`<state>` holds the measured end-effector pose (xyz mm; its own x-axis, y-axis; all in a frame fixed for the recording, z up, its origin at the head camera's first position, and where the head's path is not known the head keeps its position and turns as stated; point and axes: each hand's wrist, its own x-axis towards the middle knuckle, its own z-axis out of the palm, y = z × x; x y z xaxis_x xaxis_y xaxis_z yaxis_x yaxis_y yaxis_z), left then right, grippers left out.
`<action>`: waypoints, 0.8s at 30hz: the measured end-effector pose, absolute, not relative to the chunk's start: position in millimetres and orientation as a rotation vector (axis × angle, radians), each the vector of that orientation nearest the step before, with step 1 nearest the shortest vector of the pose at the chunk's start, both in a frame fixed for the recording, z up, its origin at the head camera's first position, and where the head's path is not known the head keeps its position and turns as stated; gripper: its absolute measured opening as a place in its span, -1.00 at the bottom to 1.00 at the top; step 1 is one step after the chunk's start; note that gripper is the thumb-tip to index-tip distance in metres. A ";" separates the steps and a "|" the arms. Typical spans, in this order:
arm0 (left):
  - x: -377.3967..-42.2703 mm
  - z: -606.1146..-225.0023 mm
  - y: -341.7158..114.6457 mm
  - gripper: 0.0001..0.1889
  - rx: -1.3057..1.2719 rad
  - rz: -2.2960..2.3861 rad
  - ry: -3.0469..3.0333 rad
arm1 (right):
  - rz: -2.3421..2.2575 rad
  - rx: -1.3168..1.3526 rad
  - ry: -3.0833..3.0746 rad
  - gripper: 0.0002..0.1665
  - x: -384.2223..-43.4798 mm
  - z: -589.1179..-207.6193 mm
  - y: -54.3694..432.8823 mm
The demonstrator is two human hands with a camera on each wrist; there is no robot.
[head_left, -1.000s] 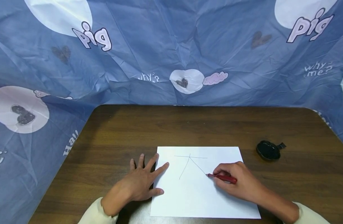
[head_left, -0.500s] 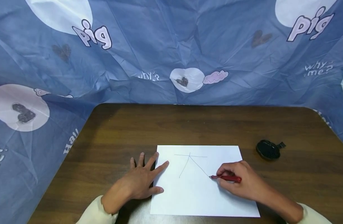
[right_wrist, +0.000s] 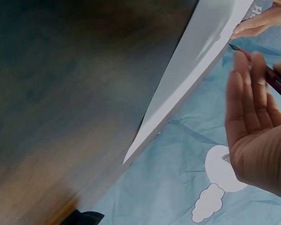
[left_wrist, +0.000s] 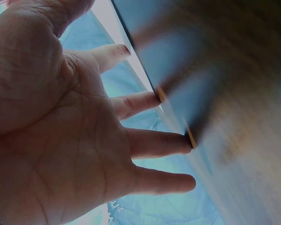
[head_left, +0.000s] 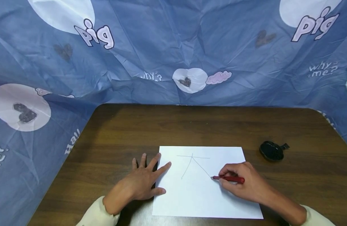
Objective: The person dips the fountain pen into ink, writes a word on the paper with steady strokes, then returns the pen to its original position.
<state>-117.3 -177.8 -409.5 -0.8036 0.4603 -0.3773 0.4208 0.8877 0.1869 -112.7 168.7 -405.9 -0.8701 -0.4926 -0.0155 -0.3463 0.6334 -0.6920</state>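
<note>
A white sheet of paper lies on the brown table, with thin lines drawn on its upper part: a crossbar, a short upright and two slanting strokes. My right hand pinches a red pen, whose tip is at the lower end of the right slanting stroke. In the right wrist view the pen shows between thumb and fingers. My left hand is spread flat at the sheet's left edge, thumb and index finger over the paper. The left wrist view shows its palm and straight fingers.
A small black pan-shaped dish with a short handle stands to the right of the paper. Behind the wooden table hangs a blue printed cloth, which also covers the left side.
The pen and my right hand have moved slightly right and down, lengthening the right slanting stroke, then almost stopped. My left hand has stayed in place.
</note>
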 end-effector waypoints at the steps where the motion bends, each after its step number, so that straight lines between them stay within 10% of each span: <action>1: -117.4 -409.5 -177.9 -0.15 0.648 0.132 2.637 | -1.081 -0.681 2.653 -0.87 -112.6 -406.0 168.3; 24: -117.7 -409.7 -177.9 -0.14 0.645 0.126 2.635 | -1.147 -0.646 2.660 -0.86 -115.0 -406.5 170.1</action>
<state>-117.7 -177.9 -409.7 -0.8031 0.4592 -0.3797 0.4210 0.8883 0.1838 -115.0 170.1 -406.5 -0.8910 -0.4538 0.0123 -0.3205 0.6096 -0.7250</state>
